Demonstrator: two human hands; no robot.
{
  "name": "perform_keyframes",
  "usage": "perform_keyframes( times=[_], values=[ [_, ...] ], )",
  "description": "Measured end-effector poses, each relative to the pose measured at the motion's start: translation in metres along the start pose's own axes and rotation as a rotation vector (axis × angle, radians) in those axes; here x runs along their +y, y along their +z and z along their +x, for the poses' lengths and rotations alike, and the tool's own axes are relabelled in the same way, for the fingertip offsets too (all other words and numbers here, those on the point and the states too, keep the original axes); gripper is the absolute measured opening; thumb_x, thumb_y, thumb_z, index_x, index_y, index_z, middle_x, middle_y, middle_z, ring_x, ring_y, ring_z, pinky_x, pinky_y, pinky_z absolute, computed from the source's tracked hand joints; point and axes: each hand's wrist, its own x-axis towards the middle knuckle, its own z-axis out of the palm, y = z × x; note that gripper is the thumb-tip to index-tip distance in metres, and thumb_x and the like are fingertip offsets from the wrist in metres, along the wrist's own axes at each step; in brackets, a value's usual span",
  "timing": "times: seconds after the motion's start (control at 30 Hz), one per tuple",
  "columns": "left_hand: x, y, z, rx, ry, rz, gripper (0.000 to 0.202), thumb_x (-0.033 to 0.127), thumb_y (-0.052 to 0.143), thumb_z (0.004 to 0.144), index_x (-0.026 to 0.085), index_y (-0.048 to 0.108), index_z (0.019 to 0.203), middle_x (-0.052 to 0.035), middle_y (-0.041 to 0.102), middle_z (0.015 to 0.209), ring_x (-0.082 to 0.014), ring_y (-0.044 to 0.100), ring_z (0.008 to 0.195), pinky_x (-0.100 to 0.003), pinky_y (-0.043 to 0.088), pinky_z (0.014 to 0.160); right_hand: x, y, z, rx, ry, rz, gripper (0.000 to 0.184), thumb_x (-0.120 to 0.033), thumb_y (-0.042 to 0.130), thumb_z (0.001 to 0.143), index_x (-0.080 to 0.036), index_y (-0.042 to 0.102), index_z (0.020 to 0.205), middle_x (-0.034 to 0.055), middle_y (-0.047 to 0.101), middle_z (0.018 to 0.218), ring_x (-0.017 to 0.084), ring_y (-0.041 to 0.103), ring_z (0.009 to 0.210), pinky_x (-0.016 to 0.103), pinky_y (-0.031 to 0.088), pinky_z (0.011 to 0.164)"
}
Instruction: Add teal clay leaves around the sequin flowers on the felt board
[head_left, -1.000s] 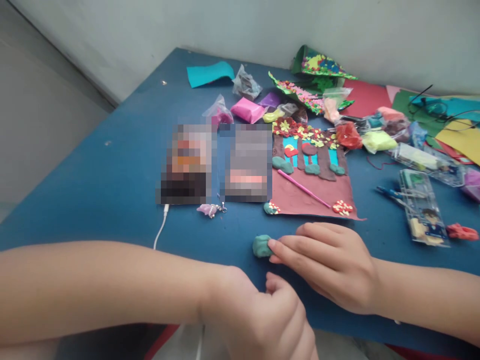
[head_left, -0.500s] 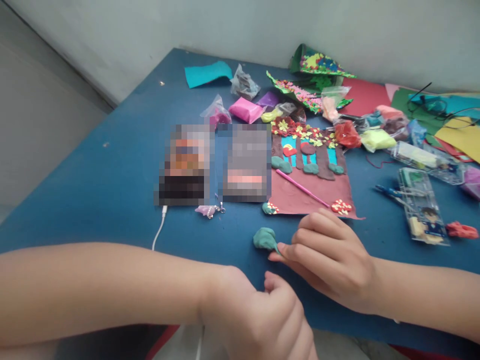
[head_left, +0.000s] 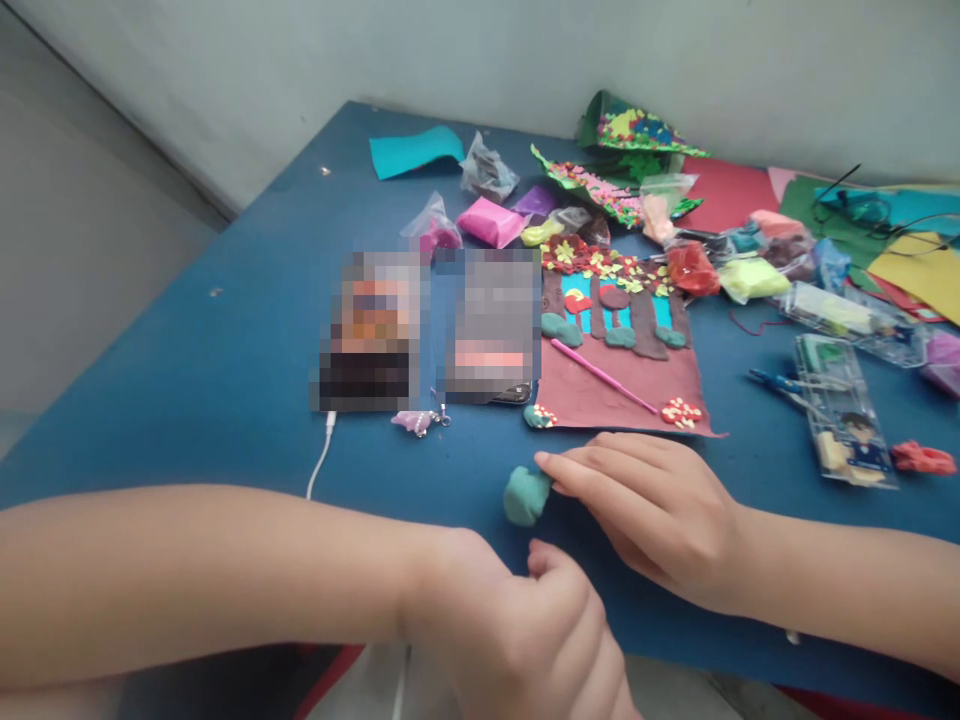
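Observation:
My right hand (head_left: 660, 515) pinches a lump of teal modelling clay (head_left: 526, 495) between thumb and fingertips, just over the blue table. Closer to me, my left hand (head_left: 536, 635) is closed at the table's front edge, its fingers curled down; anything inside it is hidden. Beyond the right hand lies a clay picture (head_left: 615, 385) on a reddish-brown sheet, with brown trunks, teal bushes, and red and yellow flowers. A pink stick (head_left: 600, 373) rests slantwise across it.
Two blurred phone-like rectangles stand left of the picture, one with a white cable (head_left: 322, 455). A lilac charm (head_left: 415, 422) lies below them. Bagged clay (head_left: 491, 221) is spread behind. At right are a clear stationery case (head_left: 847, 415), a blue compass (head_left: 787, 385) and coloured sheets (head_left: 727, 190).
The teal clay has turned and dropped slightly in my right hand, whose fingers are straighter and now lie along its upper right side. My left hand has hardly moved.

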Motion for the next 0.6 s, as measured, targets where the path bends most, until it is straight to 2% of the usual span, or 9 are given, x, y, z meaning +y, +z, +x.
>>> perform_keyframes(
  times=[0.17,0.3,0.4,0.5,0.6],
  values=[
    [0.0011,0.0003,0.0002,0.006,-0.021,-0.002,0.041,0.045,0.052,0.091,0.022,0.062,0.059,0.0038,0.053,0.053,-0.0106,0.049,0.044,-0.026,0.042,0.044,-0.0021,-0.0001,0.0010,0.059,0.020,0.097,0.012,-0.014,0.049,0.097,-0.009,0.060,0.095,0.0058,0.070,0.074,0.014,0.066,0.067,0.026,0.054,0.061],
    [0.0020,0.0015,-0.0002,0.021,-0.024,-0.014,0.041,0.045,0.054,0.091,0.022,0.062,0.058,0.0033,0.053,0.052,-0.0110,0.048,0.044,-0.027,0.041,0.042,-0.0033,-0.0003,0.0033,0.075,0.014,0.076,0.024,-0.019,0.056,0.095,-0.013,0.058,0.072,0.0054,0.067,0.067,0.014,0.064,0.064,0.027,0.052,0.060],
    [0.0027,0.0024,-0.0002,0.035,-0.026,-0.028,0.041,0.046,0.056,0.090,0.022,0.061,0.056,0.0032,0.052,0.051,-0.0112,0.048,0.043,-0.028,0.039,0.042,-0.0029,-0.0012,0.0038,0.045,-0.002,0.056,0.031,-0.022,0.052,0.097,-0.015,0.056,0.067,0.0055,0.063,0.064,0.014,0.060,0.062,0.027,0.048,0.059],
    [0.0033,0.0027,-0.0005,0.045,-0.030,-0.024,0.040,0.043,0.056,0.090,0.022,0.061,0.057,0.0034,0.053,0.051,-0.0112,0.048,0.043,-0.028,0.039,0.042,-0.0027,-0.0022,0.0033,-0.002,0.016,0.071,0.041,-0.024,0.036,0.101,-0.015,0.054,0.066,0.0062,0.056,0.059,0.014,0.050,0.054,0.028,0.042,0.051],
    [0.0030,0.0029,-0.0011,0.033,-0.034,-0.017,0.039,0.043,0.054,0.091,0.022,0.062,0.058,0.0035,0.056,0.052,-0.0111,0.051,0.043,-0.027,0.042,0.043,-0.0029,-0.0018,0.0027,0.013,0.061,0.083,0.034,-0.020,0.033,0.099,-0.015,0.052,0.071,0.0066,0.054,0.061,0.015,0.047,0.054,0.027,0.039,0.048]
  ],
)
